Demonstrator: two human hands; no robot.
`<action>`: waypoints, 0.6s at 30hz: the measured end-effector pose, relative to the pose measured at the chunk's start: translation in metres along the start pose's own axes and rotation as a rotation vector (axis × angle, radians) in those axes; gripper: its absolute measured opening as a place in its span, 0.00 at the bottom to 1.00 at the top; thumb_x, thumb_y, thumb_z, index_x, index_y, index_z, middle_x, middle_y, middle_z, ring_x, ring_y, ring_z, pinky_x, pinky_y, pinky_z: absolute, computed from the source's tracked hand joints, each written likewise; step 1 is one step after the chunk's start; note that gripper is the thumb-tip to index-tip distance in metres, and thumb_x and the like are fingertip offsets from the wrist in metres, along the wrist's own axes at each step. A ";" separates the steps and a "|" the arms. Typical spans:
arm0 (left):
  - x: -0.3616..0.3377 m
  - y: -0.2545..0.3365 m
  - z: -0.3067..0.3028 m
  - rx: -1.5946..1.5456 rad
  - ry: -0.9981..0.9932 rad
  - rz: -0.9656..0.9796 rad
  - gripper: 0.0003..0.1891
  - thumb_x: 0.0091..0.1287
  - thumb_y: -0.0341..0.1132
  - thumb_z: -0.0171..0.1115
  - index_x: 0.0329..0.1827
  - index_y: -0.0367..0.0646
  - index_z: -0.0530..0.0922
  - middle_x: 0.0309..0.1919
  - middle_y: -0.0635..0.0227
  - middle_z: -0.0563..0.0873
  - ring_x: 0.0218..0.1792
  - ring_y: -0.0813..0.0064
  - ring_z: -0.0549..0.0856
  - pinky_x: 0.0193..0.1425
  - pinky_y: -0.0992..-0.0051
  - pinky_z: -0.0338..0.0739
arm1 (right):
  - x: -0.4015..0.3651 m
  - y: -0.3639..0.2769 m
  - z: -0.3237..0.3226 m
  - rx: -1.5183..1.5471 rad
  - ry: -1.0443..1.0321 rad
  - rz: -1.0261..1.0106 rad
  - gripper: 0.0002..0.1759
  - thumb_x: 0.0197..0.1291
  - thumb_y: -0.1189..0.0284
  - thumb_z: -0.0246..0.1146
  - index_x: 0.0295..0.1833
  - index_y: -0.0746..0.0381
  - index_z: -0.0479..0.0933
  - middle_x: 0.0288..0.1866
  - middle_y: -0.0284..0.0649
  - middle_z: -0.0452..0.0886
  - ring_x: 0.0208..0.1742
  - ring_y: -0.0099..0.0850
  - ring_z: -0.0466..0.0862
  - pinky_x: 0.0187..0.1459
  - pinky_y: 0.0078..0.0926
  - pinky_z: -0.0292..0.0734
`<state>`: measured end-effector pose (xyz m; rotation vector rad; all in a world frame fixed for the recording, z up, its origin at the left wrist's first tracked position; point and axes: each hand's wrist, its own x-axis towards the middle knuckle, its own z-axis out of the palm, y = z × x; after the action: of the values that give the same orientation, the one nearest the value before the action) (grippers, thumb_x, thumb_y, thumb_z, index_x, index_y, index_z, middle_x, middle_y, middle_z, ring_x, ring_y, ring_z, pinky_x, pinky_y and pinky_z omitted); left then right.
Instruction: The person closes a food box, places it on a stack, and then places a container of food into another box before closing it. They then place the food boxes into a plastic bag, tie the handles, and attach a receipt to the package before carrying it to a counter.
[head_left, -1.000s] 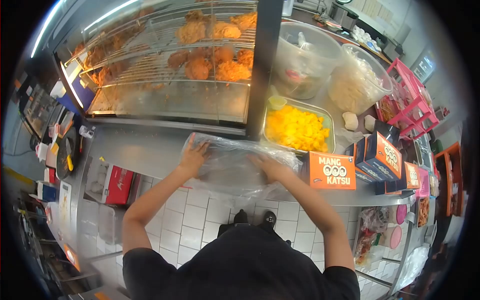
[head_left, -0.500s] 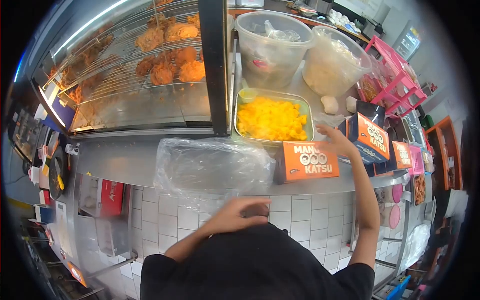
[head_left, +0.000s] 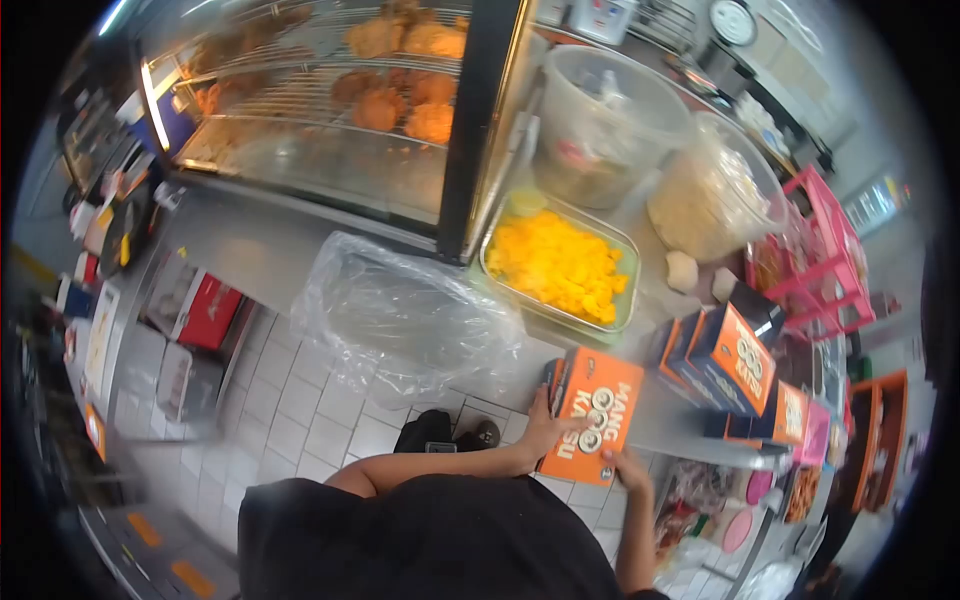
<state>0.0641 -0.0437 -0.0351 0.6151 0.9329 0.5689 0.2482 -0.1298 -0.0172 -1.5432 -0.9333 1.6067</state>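
One orange box point(head_left: 592, 418), tilted, white-lettered, dark-sided.

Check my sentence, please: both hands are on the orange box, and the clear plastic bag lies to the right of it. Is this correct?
The side is wrong: the head view shows the clear plastic bag left of the orange box. The left hand and right hand are indeed on the box.

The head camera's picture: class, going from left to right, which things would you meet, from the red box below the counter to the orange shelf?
Red box, clear plastic bag, held katsu box, group of other katsu boxes, orange shelf.
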 end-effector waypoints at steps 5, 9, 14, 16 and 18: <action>-0.013 0.003 -0.012 0.167 -0.024 0.157 0.60 0.37 0.51 0.72 0.68 0.30 0.44 0.66 0.48 0.52 0.67 0.54 0.50 0.70 0.64 0.44 | -0.010 -0.006 0.056 0.642 0.203 -0.048 0.34 0.56 0.59 0.55 0.64 0.67 0.56 0.60 0.49 0.67 0.60 0.38 0.69 0.60 0.35 0.65; -0.041 0.010 -0.018 0.378 -0.019 0.383 0.62 0.37 0.55 0.71 0.67 0.29 0.42 0.65 0.41 0.50 0.67 0.49 0.50 0.69 0.62 0.44 | -0.031 -0.015 0.064 0.574 0.193 -0.203 0.33 0.53 0.63 0.55 0.62 0.66 0.57 0.56 0.48 0.70 0.54 0.41 0.74 0.54 0.35 0.71; -0.104 0.066 -0.029 0.660 0.049 0.813 0.59 0.47 0.67 0.55 0.68 0.30 0.38 0.66 0.41 0.44 0.67 0.46 0.46 0.67 0.57 0.43 | -0.031 -0.085 0.060 0.471 0.045 -0.153 0.39 0.38 0.66 0.62 0.60 0.68 0.60 0.54 0.48 0.71 0.53 0.38 0.74 0.55 0.37 0.70; -0.108 0.086 -0.052 0.582 0.159 1.017 0.53 0.53 0.70 0.41 0.68 0.30 0.42 0.66 0.43 0.46 0.66 0.48 0.50 0.66 0.58 0.44 | -0.013 -0.137 0.101 0.491 0.102 -0.091 0.38 0.39 0.66 0.61 0.59 0.69 0.60 0.53 0.49 0.71 0.52 0.40 0.75 0.53 0.37 0.73; -0.107 0.100 -0.091 0.586 0.275 1.193 0.50 0.56 0.70 0.32 0.67 0.32 0.50 0.64 0.45 0.52 0.63 0.52 0.56 0.64 0.59 0.46 | 0.019 -0.155 0.124 0.553 -0.015 -0.077 0.38 0.41 0.67 0.59 0.60 0.71 0.60 0.53 0.52 0.71 0.51 0.42 0.76 0.51 0.37 0.74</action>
<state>-0.0830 -0.0261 0.0527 1.6847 0.9224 1.4825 0.1252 -0.0410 0.1125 -1.0971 -0.4851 1.6439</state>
